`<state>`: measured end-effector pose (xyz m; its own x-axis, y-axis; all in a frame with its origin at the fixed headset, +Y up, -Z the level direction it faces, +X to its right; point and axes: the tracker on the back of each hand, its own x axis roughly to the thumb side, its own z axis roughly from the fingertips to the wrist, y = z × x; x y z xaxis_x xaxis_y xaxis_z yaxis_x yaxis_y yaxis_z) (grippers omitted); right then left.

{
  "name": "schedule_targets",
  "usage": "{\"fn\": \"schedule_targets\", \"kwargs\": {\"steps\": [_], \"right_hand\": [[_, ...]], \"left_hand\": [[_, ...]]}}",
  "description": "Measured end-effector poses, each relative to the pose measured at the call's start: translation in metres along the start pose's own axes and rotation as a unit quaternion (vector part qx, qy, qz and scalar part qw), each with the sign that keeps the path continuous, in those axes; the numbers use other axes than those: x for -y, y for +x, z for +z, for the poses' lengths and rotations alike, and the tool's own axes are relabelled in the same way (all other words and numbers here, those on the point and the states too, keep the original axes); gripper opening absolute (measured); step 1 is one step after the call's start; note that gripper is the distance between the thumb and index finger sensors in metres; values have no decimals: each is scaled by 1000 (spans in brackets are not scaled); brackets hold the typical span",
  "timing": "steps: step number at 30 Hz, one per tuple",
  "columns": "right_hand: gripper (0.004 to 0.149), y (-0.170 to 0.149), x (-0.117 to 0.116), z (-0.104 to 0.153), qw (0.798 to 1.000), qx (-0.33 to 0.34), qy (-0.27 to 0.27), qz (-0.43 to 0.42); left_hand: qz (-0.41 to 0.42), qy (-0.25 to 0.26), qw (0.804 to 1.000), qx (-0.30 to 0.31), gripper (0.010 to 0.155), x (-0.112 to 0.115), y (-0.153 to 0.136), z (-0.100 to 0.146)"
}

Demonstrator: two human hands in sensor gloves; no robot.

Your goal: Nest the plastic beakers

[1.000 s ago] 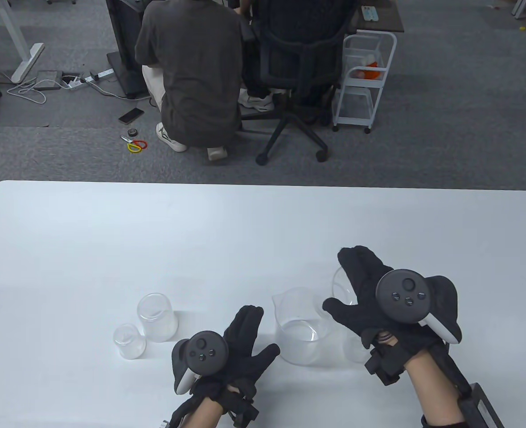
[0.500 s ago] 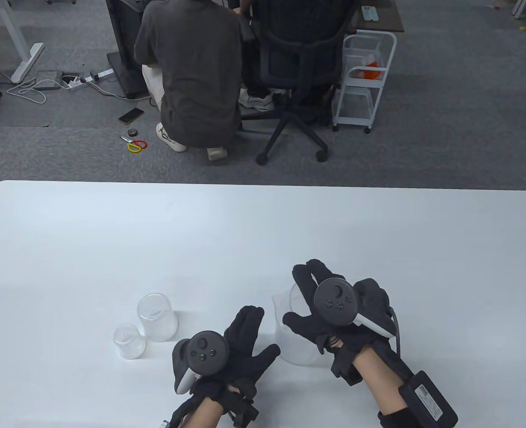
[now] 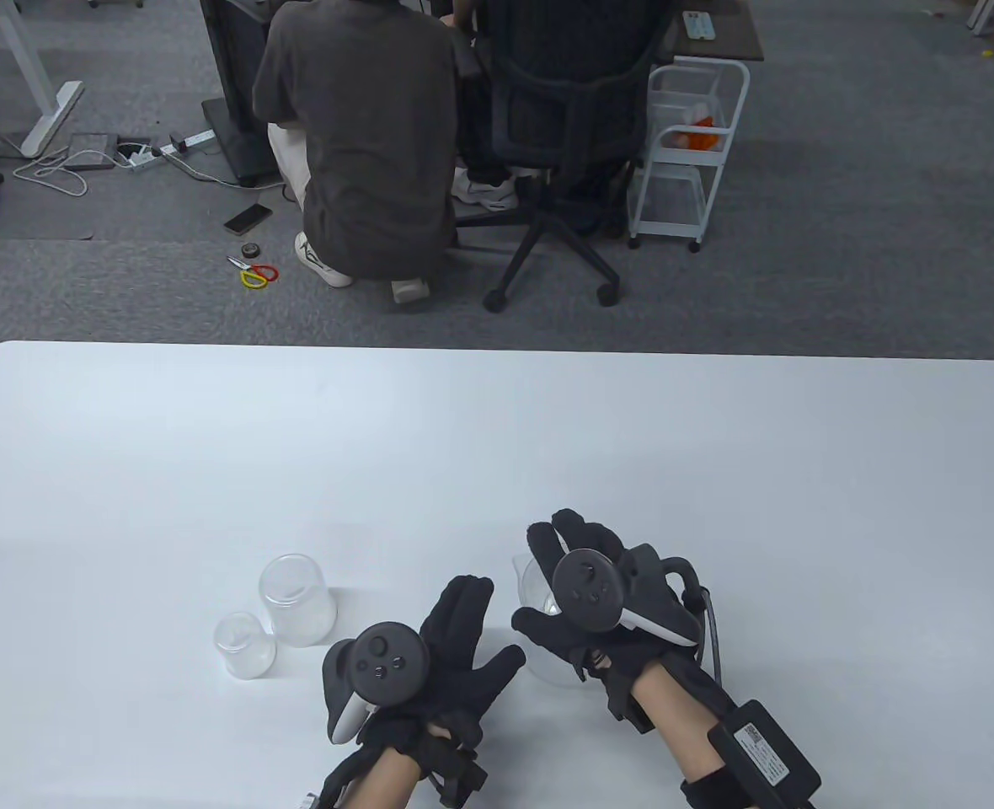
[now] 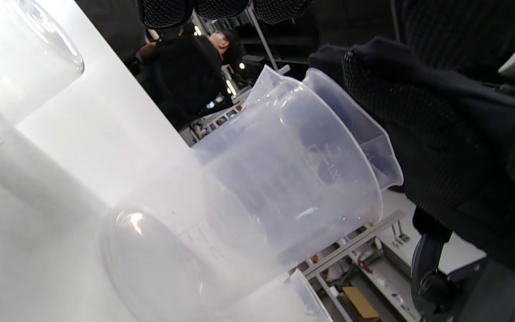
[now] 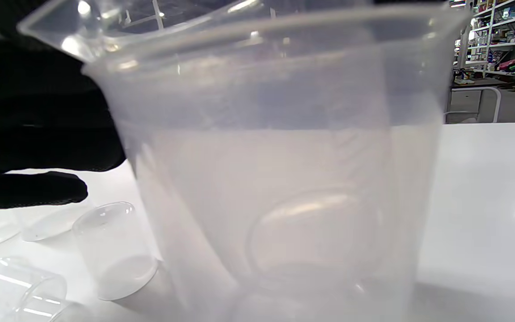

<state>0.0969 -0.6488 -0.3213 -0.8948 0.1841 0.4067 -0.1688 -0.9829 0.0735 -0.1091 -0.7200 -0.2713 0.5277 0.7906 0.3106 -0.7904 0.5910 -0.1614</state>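
A large clear beaker stands upright near the table's front edge. My right hand is over it and grips a medium clear beaker by the rim, holding it partly down inside the large beaker. Both spouts show side by side in the left wrist view. The nested pair fills the right wrist view. My left hand lies flat and open on the table just left of the large beaker, holding nothing. Whether its thumb touches the beaker I cannot tell.
Two smaller clear beakers stand upside down left of my left hand, a taller one and a short one. They also show in the right wrist view. The white table stretches beyond them. A person and an office chair are past its far edge.
My right hand has carried the medium beaker from right of the large beaker leftward over it and lowered it inside. My left hand has stayed put.
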Motion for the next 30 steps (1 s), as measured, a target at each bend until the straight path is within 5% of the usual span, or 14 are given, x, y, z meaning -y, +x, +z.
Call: {"fn": "schedule_targets", "kwargs": {"steps": [8, 19, 30], "right_hand": [[86, -15, 10, 29, 991, 12, -86, -102], [85, -42, 1, 77, 953, 15, -152, -260], [85, -64, -18, 99, 926, 1, -173, -336]], "left_hand": [[-105, 39, 993, -43, 80, -40, 13, -5], [-307, 24, 926, -218, 76, -119, -17, -15], [-380, -32, 850, -363, 81, -123, -67, -26]]}}
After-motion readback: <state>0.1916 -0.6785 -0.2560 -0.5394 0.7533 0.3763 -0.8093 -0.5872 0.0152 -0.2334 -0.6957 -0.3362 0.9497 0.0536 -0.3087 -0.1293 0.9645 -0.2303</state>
